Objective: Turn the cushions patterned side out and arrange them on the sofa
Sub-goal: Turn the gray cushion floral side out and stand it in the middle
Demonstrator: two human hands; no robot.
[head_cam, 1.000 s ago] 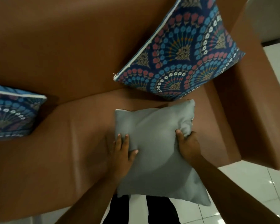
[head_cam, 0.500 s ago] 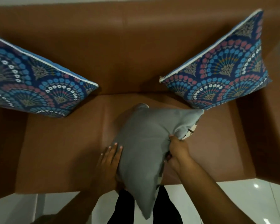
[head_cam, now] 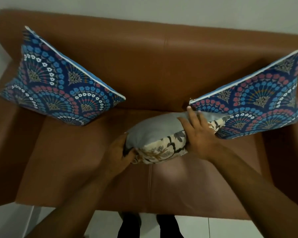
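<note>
Head view: left hand and right hand grip opposite ends of the grey-backed cushion above mid-seat of the sofa, its floral face tilted toward the front edge. Two blue cushions flank the back corners. Advisable: finish rotating, then lean it centrally.

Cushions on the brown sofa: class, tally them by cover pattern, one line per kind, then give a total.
Blue cushions with fan-shaped floral print: 2, left blue cushion and right blue cushion.
Grey-backed cushion with cream floral face, held by the left hand and right hand: 1.
Total: 3.
</note>
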